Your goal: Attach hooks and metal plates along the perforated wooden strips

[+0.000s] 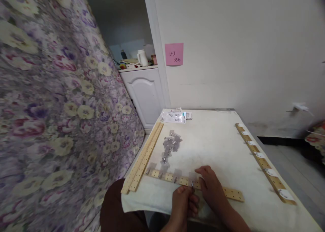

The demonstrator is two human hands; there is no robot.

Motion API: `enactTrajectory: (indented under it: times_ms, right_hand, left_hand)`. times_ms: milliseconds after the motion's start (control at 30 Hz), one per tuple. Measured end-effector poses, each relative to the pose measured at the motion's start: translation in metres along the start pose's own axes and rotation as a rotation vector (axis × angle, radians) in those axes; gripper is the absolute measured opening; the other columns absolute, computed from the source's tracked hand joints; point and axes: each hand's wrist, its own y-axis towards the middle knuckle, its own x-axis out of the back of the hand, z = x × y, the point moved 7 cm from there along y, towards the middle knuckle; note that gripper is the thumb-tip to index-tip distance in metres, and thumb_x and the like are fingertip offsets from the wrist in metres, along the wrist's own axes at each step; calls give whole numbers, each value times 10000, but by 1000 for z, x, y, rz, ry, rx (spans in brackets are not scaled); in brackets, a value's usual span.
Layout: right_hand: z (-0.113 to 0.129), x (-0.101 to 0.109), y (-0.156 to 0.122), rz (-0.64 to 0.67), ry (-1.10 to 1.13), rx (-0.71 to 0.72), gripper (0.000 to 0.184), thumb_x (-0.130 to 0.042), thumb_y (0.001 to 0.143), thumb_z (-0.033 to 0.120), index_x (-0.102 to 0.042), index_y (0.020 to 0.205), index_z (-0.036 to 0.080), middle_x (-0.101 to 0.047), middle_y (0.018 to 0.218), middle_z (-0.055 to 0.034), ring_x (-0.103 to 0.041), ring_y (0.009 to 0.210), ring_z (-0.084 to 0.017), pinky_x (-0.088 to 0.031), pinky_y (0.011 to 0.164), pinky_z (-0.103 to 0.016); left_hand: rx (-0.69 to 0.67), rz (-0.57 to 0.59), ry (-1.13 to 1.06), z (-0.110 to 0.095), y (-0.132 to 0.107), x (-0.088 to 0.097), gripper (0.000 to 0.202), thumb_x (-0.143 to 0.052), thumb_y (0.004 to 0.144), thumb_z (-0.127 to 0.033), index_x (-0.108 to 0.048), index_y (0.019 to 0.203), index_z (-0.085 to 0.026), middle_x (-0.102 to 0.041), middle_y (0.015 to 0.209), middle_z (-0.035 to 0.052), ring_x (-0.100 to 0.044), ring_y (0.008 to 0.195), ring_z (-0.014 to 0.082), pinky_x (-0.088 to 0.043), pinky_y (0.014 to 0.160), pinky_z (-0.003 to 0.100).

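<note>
A perforated wooden strip [230,193] lies across the near edge of the white table [215,144], with small metal clips and clear plastic squares set along it. My left hand [183,202] has its fingers curled, pinching a small metal clip [192,184] at the strip. My right hand [212,188] rests on the strip just to the right, fingers bent over it; what they hold is hidden. A loose pile of clear-backed clips [170,144] lies further back on the table.
Two more perforated strips [143,157] lie along the left table edge. A finished strip with white pads [264,164] runs down the right side. A clip package [175,117] sits at the far edge. A floral cloth [63,107] hangs at left; a white cabinet [144,93] stands behind.
</note>
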Motion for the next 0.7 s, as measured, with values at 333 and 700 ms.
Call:
enactTrajectory:
  times_ms: [333, 700]
  right_hand:
    - [29, -7, -3, 166, -94, 81, 303, -408, 837, 110, -690, 901, 199, -607, 1017, -88, -512, 965, -200, -415, 857, -320]
    - [20, -15, -7, 179, -185, 42, 301, -463, 797, 74, -691, 930, 219, -596, 1100, -90, -524, 985, -209, -402, 848, -322]
  left_hand:
    - [-6, 17, -29, -1, -2, 0, 258, -515, 662, -407, -549, 714, -156, -572, 473, -31, -458, 292, 69, -275, 319, 179]
    - [-16, 31, -34, 0, 0, 0, 250, -530, 657, -406, -540, 705, -161, -580, 462, -30, -456, 286, 70, -275, 322, 180]
